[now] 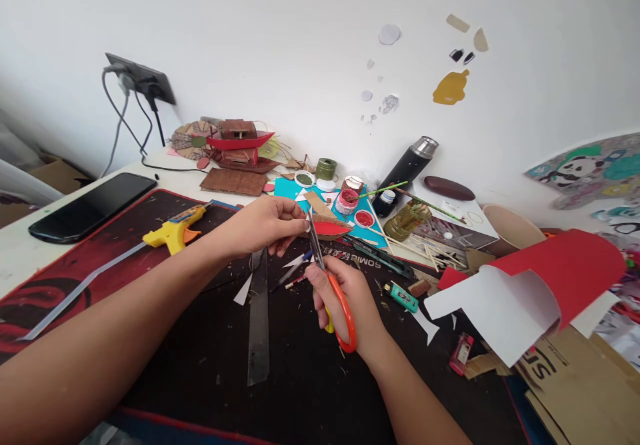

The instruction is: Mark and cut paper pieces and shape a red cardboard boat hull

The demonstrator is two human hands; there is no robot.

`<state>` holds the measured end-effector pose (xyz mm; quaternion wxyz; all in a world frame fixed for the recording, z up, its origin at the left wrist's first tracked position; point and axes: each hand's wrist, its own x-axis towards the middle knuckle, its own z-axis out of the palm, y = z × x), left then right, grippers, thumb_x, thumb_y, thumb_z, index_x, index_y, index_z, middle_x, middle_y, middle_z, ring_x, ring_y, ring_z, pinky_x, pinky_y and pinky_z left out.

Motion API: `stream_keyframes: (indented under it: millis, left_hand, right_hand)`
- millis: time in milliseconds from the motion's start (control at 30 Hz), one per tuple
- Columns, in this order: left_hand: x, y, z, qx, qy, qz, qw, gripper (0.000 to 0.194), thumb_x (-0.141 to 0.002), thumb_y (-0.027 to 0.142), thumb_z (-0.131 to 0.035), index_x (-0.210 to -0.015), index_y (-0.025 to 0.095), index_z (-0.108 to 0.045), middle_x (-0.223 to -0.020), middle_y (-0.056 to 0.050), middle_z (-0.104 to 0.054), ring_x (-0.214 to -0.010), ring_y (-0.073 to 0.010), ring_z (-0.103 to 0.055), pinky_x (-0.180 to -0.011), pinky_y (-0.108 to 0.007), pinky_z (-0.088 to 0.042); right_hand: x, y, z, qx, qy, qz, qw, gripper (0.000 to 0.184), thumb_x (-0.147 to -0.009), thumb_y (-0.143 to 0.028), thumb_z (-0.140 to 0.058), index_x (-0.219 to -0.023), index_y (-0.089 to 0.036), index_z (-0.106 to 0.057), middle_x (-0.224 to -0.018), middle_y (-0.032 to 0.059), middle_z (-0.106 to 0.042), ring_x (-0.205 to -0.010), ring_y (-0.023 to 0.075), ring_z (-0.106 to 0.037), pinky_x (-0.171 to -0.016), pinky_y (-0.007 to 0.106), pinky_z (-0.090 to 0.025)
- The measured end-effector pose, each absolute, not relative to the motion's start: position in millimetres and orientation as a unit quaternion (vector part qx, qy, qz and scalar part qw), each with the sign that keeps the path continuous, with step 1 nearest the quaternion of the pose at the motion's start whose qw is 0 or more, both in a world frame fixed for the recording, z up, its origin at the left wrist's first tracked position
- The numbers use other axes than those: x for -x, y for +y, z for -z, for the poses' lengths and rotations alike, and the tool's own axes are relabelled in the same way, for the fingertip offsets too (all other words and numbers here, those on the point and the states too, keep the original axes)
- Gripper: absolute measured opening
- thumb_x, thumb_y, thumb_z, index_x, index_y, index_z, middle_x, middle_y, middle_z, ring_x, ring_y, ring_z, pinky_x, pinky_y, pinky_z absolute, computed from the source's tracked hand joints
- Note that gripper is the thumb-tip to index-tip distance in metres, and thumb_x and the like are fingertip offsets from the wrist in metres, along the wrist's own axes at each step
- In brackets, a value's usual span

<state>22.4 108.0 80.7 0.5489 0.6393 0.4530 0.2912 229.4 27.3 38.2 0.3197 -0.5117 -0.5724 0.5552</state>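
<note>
My right hand (345,292) is wrapped round the handles of a pair of scissors (345,322), orange on one side and yellow on the other. The blades point up and away, their tips beside the fingers of my left hand (277,222). Those fingers are pinched together; whatever small piece lies between them is too hidden to name. Just behind the blades is a red boat-shaped piece (333,228) with a brown edge, partly covered by the scissors and my left hand. A clear ruler (259,338) lies on the dark mat (200,372) below my hands.
A yellow glue gun (175,232) and a phone (93,205) lie left. Behind are model boats (240,142), paint pots (347,200) and a black flask (410,168). To the right are a utility knife (383,257), lighters (401,296) and rolled red paper (590,265).
</note>
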Motion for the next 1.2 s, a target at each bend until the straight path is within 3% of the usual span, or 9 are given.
stream_keyframes:
  millis: [467, 700, 933, 1200]
  left_hand:
    - [-21.8, 109.2, -81.6, -0.634, 0.463, -0.280, 0.553, 0.018, -0.092, 0.033, -0.073, -0.083, 0.019, -0.067, -0.050, 0.002, -0.062, -0.041, -0.0105, -0.052, -0.042, -0.018, -0.040]
    - [-24.0, 108.5, -79.9, -0.613, 0.438, -0.311, 0.579, 0.033, -0.088, 0.044, -0.082, -0.076, 0.021, -0.061, -0.056, 0.003, -0.061, -0.045, -0.0117, -0.059, -0.041, -0.019, -0.045]
    - [-24.7, 109.8, -77.1, -0.599, 0.438, -0.308, 0.596, 0.029, -0.085, 0.041, -0.084, -0.084, 0.020, -0.065, -0.058, 0.002, -0.064, -0.048, -0.0126, -0.063, -0.040, -0.018, -0.046]
    - [-26.7, 108.6, -77.1, -0.594, 0.443, -0.308, 0.598, 0.029, -0.085, 0.041, -0.084, -0.083, 0.019, -0.065, -0.059, 0.001, -0.064, -0.048, -0.0123, -0.062, -0.040, -0.019, -0.046]
  right_hand:
    - [-229.6, 27.5, -40.8, 0.521, -0.575, -0.547, 0.314, 0.048, -0.095, -0.066, -0.074, -0.082, -0.023, -0.058, -0.056, -0.0068, -0.056, -0.037, 0.0102, -0.052, -0.039, 0.020, -0.038]
    - [-232.0, 28.5, -37.9, 0.529, -0.577, -0.531, 0.325, 0.051, -0.097, -0.068, -0.072, -0.079, -0.024, -0.053, -0.056, -0.0066, -0.057, -0.037, 0.0106, -0.054, -0.038, 0.021, -0.038]
    - [-232.8, 28.4, -36.6, 0.521, -0.585, -0.524, 0.334, 0.054, -0.098, -0.068, -0.070, -0.075, -0.024, -0.048, -0.057, -0.0061, -0.057, -0.037, 0.0098, -0.054, -0.039, 0.021, -0.038]
    - [-232.1, 28.1, -38.7, 0.523, -0.581, -0.527, 0.334, 0.053, -0.098, -0.071, -0.069, -0.078, -0.024, -0.054, -0.058, -0.0054, -0.057, -0.037, 0.0108, -0.054, -0.039, 0.022, -0.038]
